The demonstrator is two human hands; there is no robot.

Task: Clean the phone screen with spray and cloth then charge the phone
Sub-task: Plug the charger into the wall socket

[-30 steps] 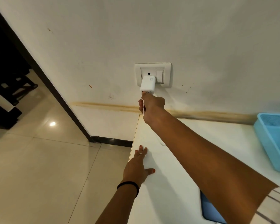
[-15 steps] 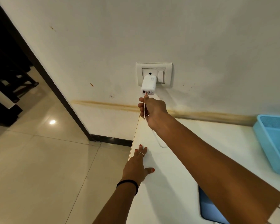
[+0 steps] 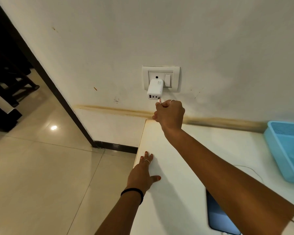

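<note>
Half a second ago my right hand (image 3: 169, 114) was directly under the charger, with the cable end up at its left port; now it sits lower right of the adapter, and the connector is out of the port. From my remote seat I see the right fingers curled around the cable plug (image 3: 160, 101), pinching it so its tip points up at the underside of the white charger adapter (image 3: 155, 89), just beside the rightmost port but apart from it as far as I can tell. That adapter is seated in the wall socket plate (image 3: 161, 78), next to a rocker switch. My left hand (image 3: 143, 173) has not shifted: it lies flat on the near left edge of the white counter (image 3: 180, 167), fingers straight and spread, holding nothing, a ring on one finger and a black band on the wrist. Over by my right forearm the phone (image 3: 219, 217) rests screen up on the counter near the bottom of the view, partly hidden by the arm, with a thin white cable (image 3: 248, 167) looping on the surface behind it. At the right edge stands a blue plastic basket (image 3: 285, 150) on the counter against the stained wall.
</note>
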